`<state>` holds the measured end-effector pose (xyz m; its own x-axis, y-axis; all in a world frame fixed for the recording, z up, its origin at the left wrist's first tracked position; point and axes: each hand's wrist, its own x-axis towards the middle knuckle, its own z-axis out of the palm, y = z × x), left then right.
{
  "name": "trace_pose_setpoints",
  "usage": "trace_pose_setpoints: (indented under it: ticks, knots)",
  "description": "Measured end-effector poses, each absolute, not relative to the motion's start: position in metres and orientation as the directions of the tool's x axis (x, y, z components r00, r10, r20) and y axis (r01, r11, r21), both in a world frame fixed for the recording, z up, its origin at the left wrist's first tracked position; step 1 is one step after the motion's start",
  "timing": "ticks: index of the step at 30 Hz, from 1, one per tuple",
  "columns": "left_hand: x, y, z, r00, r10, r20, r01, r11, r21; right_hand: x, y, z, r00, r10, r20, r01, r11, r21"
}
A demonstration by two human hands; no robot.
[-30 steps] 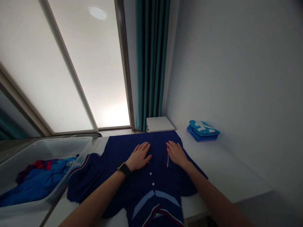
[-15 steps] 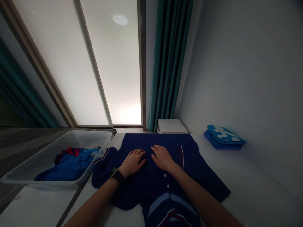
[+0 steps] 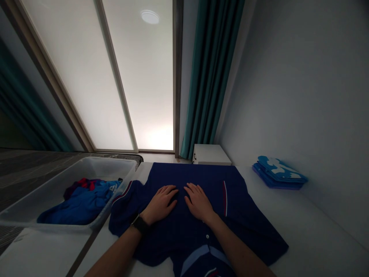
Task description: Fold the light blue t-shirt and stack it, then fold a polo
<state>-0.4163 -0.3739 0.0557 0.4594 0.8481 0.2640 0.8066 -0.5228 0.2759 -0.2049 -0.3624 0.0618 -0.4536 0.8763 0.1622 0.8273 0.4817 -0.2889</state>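
Note:
A navy polo shirt [image 3: 184,175] lies spread on the white table, its collar end toward me and its hem at the far side. Red and white trim edges the sleeve and a strip on the right, and a light blue band runs near the collar. My left hand [image 3: 161,203], with a dark watch [image 3: 140,224] on the wrist, rests flat on the shirt left of its middle. Beside it, my right hand [image 3: 199,201] lies flat on the cloth with fingers stretched out. A gap of bare fabric separates the two hands.
To the left stands a translucent plastic bin [image 3: 95,163] with blue and red clothes [image 3: 83,206] inside. Folded blue items [image 3: 279,173] are stacked by the wall on the right. A small white cabinet [image 3: 211,154] sits beyond the table [image 3: 291,215], below a teal curtain [image 3: 209,84].
My right hand has moved slightly toward me on the shirt, while the left is nearly in place. The whole view has shifted a little.

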Motion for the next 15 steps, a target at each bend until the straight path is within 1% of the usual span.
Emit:
trace_pose_setpoints:
  ticks: [10, 15]
  knots:
    - [-0.416, -0.381, 0.065, 0.443, 0.867, 0.231, 0.807, -0.497, 0.319, -0.205, -0.362, 0.061, -0.453, 0.877, 0.159, 0.824, 0.48, -0.303]
    - [-0.418, -0.382, 0.07, 0.436, 0.873, 0.22, 0.796, -0.488, 0.359, -0.206, -0.361, 0.06, -0.451, 0.879, 0.155, 0.819, 0.477, -0.318]
